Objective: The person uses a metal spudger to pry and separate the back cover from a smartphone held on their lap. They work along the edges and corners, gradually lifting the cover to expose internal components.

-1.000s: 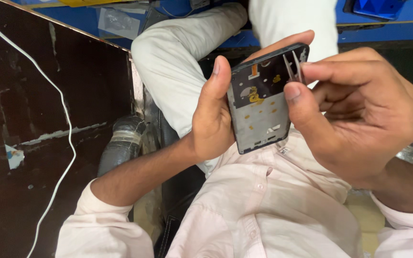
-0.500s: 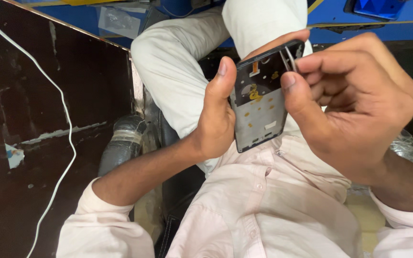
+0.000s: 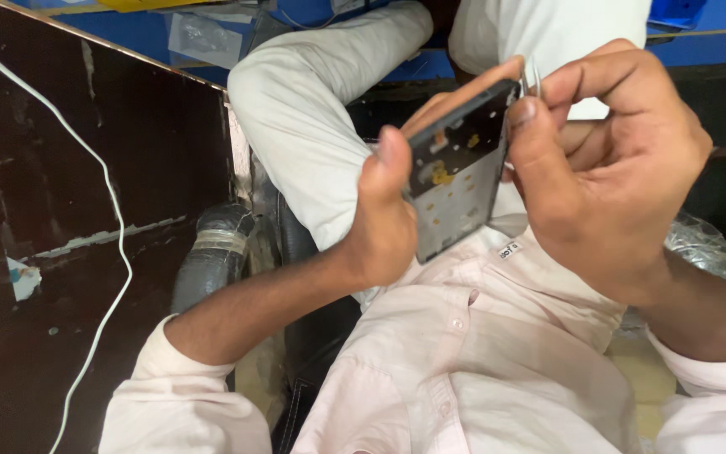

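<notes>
While the left hand (image 3: 388, 223) wraps around the lower left edge of an opened phone frame (image 3: 455, 181), thumb up along that side and fingers behind it, the frame sits tilted, top end leaning away toward upper right. Frame is dark grey/black, flat, rectangular; inner side faces the camera. Upper half of it is darker with small yellow-gold patches and little cutouts, lower half is a paler grey plate dotted with small holes or contacts. Fine detail too small to tell.

Right hand (image 3: 607, 176) is closed in a pinch at the frame's top right corner, thumb pressed on the right edge, forefinger curled over. It grips thin silvery tweezers (image 3: 533, 76), only a short bit of them showing above the frame's corner; the tips are hidden by thumb and frame, so what they touch cannot be told.

Frame is held up over the person's lap, above the pale pink shirt (image 3: 481, 370), not touching it. A small white tag (image 3: 510, 250) on the shirt lies just below the frame's lower right corner. Behind the frame, a bent knee in whitish trousers (image 3: 304, 118). Left of the frame, well apart, a dark worn board (image 3: 69, 210) with a white cable (image 3: 119, 244) running down across it. Below left of the frame, a black chair armrest with tape wrapped round it (image 3: 216, 248). Right of the frame, past the right wrist, crinkled clear plastic (image 3: 703, 248). Blue surface (image 3: 716, 25) above the frame at top of view.
</notes>
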A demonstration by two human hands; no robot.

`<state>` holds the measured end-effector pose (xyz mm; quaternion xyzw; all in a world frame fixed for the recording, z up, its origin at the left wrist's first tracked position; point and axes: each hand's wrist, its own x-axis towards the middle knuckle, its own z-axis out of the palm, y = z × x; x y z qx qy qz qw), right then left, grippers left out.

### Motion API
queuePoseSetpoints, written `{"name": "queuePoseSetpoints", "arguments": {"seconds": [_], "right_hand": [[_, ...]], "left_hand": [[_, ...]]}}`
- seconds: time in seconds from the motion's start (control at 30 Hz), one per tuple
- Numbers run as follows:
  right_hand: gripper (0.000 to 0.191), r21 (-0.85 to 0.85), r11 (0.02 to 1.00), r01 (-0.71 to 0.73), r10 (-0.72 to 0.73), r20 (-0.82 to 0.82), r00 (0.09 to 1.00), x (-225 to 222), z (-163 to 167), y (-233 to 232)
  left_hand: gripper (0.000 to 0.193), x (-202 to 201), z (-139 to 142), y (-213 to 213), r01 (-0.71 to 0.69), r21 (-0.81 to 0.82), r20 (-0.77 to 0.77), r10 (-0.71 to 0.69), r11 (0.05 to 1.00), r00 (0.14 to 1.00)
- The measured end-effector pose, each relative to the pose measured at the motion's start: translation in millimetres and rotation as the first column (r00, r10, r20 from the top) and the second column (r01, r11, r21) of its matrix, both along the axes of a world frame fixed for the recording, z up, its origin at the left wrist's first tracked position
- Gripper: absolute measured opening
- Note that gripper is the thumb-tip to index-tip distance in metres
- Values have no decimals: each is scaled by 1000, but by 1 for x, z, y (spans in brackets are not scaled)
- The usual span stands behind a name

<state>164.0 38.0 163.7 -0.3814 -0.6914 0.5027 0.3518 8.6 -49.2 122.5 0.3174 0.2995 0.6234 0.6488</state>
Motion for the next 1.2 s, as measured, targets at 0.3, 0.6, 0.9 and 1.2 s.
{"name": "queuePoseSetpoints", "arguments": {"seconds": [0.3,0.6,0.9,1.2], "right_hand": [[16,278,956,-97,99,7,995,11,-2,2],[16,416,891,-182,171,65,983,6,2,8],[14,218,968,-122,126,-6,992,1,-2,8],[17,104,994,-44,54,-93,994,2,-9,-1]], "left_hand": [[91,-1,7,-4,19,6,98,-19,1000,995],[93,-1,8,-3,47,-46,142,-40,998,989],[95,-4,2,-5,37,-33,98,-33,999,995],[91,-3,1,-7,18,-28,109,-15,999,994]]}}
